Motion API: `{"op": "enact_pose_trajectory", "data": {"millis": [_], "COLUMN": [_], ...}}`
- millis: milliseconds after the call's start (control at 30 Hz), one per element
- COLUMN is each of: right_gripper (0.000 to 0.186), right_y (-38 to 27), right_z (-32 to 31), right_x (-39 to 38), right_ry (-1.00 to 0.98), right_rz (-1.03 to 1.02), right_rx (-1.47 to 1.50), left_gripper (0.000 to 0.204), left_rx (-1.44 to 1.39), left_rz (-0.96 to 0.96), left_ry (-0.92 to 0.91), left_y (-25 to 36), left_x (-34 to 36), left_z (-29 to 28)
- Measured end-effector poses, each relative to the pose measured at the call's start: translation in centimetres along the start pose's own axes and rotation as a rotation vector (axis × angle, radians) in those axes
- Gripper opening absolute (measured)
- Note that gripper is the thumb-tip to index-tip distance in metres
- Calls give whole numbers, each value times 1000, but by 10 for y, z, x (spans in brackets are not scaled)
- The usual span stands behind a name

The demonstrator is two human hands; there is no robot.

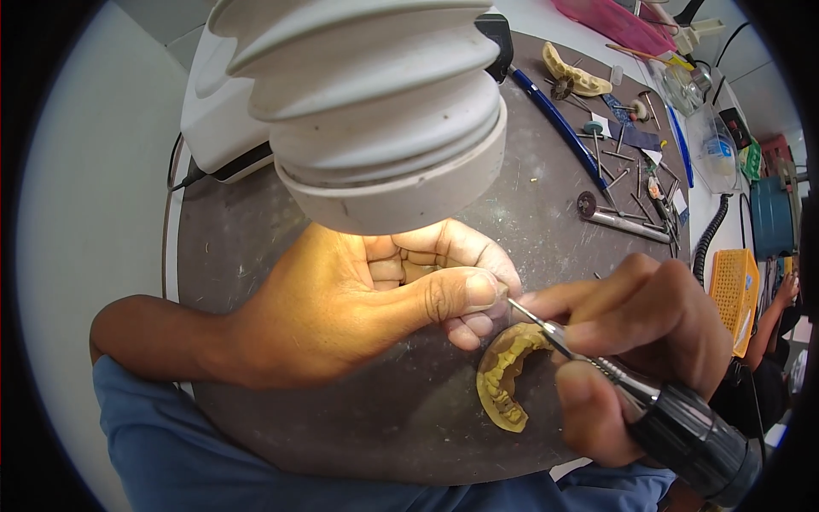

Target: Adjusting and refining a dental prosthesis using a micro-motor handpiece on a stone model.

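My left hand [341, 299] is closed, with thumb and forefinger pinched at a tiny pale piece [501, 293] whose kind I cannot make out. In my right hand [653, 328] is a rotary handpiece [631, 384], black at the back and metal toward the front. Its thin bur meets or nearly meets the piece at my left thumb tip; contact is too small to tell. Just below both hands, a yellowish dental cast [503, 384] of a tooth arch lies on the dark mat, its right side partly hidden by my right hand.
A ribbed white suction hose [375, 102] hangs over my left hand. Several loose burs and discs [636, 171] lie at the far right, near a blue pen-like tool [559, 119] and another cast [576, 72]. Farther right are an orange basket [734, 294] and another person's hand [787, 290].
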State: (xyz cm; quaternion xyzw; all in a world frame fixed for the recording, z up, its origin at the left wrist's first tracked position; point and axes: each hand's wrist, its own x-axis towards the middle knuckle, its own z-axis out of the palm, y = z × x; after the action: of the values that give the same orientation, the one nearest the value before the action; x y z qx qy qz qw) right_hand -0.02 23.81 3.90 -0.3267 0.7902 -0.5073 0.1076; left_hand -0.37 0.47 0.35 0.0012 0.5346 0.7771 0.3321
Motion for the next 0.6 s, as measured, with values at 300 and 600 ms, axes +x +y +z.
{"op": "enact_pose_trajectory", "data": {"millis": [300,600], "right_gripper": [36,25], "right_y": [-2,3], "right_z": [-6,4], "right_x": [-1,2], "right_ry": [9,65], "right_rz": [-53,-35], "right_rx": [-22,41], "left_gripper": [18,19], "left_rx": [18,20], "left_rz": [11,-1], "left_ry": [-18,-7], "left_y": [-1,1], "left_x": [1,-1], "left_z": [-2,-2]}}
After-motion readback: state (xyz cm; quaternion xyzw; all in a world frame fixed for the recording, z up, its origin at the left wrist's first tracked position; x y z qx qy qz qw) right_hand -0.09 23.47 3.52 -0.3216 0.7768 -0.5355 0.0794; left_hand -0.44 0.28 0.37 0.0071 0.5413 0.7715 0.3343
